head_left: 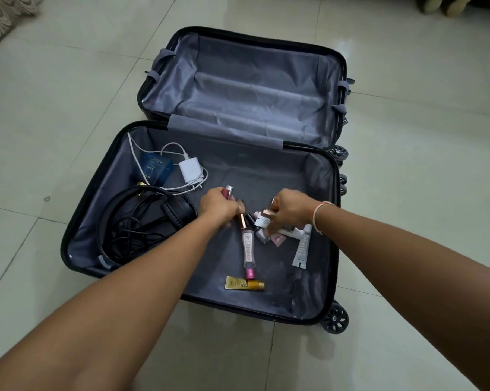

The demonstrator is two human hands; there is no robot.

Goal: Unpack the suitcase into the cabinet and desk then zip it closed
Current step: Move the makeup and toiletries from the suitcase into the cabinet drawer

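Observation:
A dark suitcase [332, 176] lies open flat on the floor, its far half bare grey lining. In the near half, my left hand [217, 206] is shut on a small maroon tube [227, 191] with a silver cap. My right hand [290, 208] grips small cosmetic items [263, 218], one with a rose-gold cap, above a little pile. Loose beneath lie a clear pink bottle [248, 246], a white tube [303, 246] and a gold tube [243, 284]. At the left sit a blue box [153, 167], a white charger [190, 169] with cable, and black headphones with cords [142, 221].
Pale glossy floor tiles [407, 136] surround the case on all sides. The suitcase wheels [335, 320] stick out at the right. A patterned fabric edge [4, 18] shows at the top left, and furniture feet [446, 5] at the top right.

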